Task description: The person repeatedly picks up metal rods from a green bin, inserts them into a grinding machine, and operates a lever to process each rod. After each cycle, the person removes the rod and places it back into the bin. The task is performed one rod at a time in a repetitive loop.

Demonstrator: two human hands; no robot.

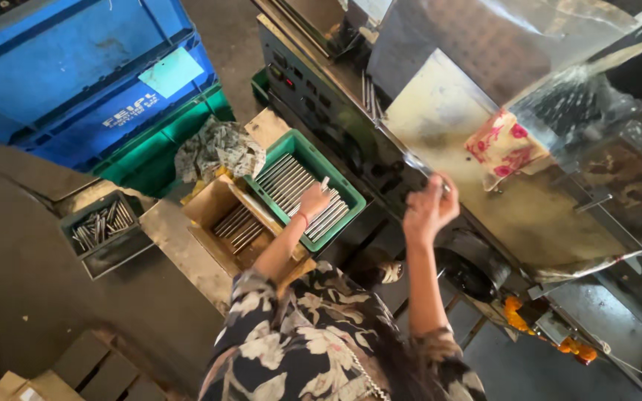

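My left hand (pixel 312 200) reaches into a green plastic tray (pixel 351 194) filled with several thin metal rods (pixel 287 180); its fingers are closed around one rod whose tip sticks up. My right hand (pixel 429 209) is raised at the front edge of a dark metal machine (pixel 351 126), pinching a thin metal rod that points up and left along the machine's sloped steel plate (pixel 440 111). Both arms wear dark floral sleeves.
A cardboard box (pixel 209 208) with more rods sits left of the tray, under a crumpled rag (pixel 218 148). A grey bin (pixel 105 230) of small metal parts stands further left. Blue crates (pixel 76 74) are stacked at top left. A floral cloth (pixel 503 145) lies on the machine.
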